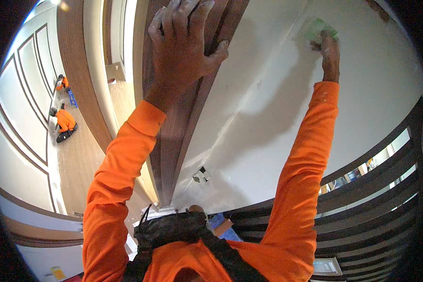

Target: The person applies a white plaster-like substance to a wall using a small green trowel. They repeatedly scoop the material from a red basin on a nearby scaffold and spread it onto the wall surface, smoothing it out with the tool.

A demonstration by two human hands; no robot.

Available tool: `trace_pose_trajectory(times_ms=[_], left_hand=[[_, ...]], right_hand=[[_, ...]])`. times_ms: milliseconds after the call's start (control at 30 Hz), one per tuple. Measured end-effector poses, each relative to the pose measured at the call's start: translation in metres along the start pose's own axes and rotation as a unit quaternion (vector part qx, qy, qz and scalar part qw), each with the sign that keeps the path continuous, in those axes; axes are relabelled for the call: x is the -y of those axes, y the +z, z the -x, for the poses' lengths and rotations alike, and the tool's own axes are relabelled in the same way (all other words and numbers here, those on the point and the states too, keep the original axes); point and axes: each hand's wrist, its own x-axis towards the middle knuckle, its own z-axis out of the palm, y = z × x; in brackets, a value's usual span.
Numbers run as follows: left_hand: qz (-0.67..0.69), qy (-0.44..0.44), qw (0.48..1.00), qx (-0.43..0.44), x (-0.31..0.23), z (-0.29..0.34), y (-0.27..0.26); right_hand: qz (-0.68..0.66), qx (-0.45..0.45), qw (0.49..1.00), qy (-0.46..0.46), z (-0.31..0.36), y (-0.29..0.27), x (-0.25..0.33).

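My left hand (181, 47), dusted with white, lies against the brown wooden door trim (167, 127), its fingers stretched and the thumb out to the side. Higher up on the right, my right hand (330, 52) has its fingers bent round a green pad (320, 30). That pad is pressed to the off-white wall (263, 136) and looks blurred, so its exact kind is unclear. A pale, rough seam (232, 120) runs down the wall between my two arms. Both forearms wear orange sleeves.
An electrical socket box (201, 175) sits low on the wall. Dark slats (361, 207) stand at the right. Beyond the door trim, two people in orange (65, 121) work by a panelled wall (30, 94), with a blue stool (72, 98) beside them. A black bag (171, 229) hangs at my front.
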Motion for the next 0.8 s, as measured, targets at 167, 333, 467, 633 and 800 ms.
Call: trace_pose_trajectory(times_ms=[167,333,467,633,800], left_hand=[[0.025,0.024,0.999,-0.026,-0.01,-0.009,0.008],[-0.023,0.006,0.999,-0.039,0.0,0.003,0.021],[-0.049,0.01,0.998,-0.031,-0.004,0.002,0.023],[-0.051,0.023,0.998,-0.038,-0.01,0.0,0.017],[-0.04,0.033,0.998,-0.04,-0.014,-0.001,0.014]], right_hand=[[0.258,0.034,0.95,-0.174,-0.032,-0.034,-0.048],[0.29,0.05,0.953,-0.07,0.001,-0.011,-0.066],[0.247,0.095,0.961,-0.084,0.049,-0.008,-0.085],[0.246,0.122,0.957,-0.091,0.115,-0.005,-0.106],[0.264,0.142,0.952,-0.068,0.141,-0.024,-0.103]])
